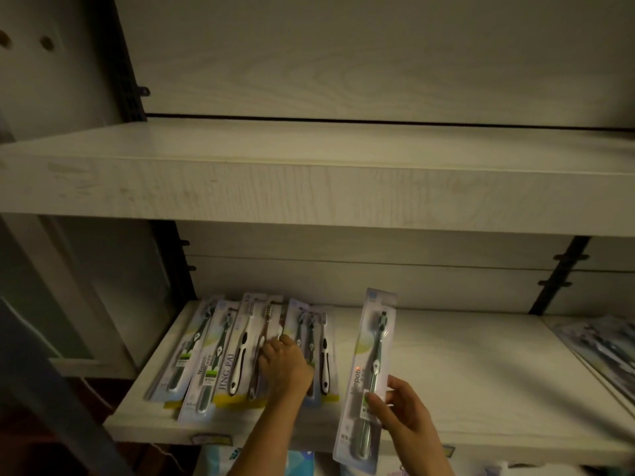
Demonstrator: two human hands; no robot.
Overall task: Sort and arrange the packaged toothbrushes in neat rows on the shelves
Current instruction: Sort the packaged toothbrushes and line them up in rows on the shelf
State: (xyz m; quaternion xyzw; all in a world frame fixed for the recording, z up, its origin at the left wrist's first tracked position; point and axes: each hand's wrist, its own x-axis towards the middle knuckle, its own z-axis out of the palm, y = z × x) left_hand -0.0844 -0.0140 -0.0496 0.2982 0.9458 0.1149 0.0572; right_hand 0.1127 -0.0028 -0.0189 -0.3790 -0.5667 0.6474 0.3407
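Lower shelf (481, 372): pale wood board. It carries the toothbrush packs on its left half and more at its right edge.
Row (237, 355): about seven packs lie flat side by side on the left half, from the back edge almost to the front edge. Heads point to the back, neighbours overlap, and several are skewed.
Left grip (283, 365): palm down on the middle of the row. The fingers are loosely spread, with the tips pressing on a brown-brush pack. It is wrapped round nothing.
Held pack (372, 341): a long blister card with a dark brush, just right of the row. It is lifted, its top leaning toward the back, and its bottom end hangs past the front edge.
Right grip (405, 410): pinches the held pack at its lower right side, thumb on the front face and fingers behind.
Side packs (601, 345): a blurred pile at the right edge of the lower shelf.
Upper shelf (309, 183): the same pale wood, above the row.
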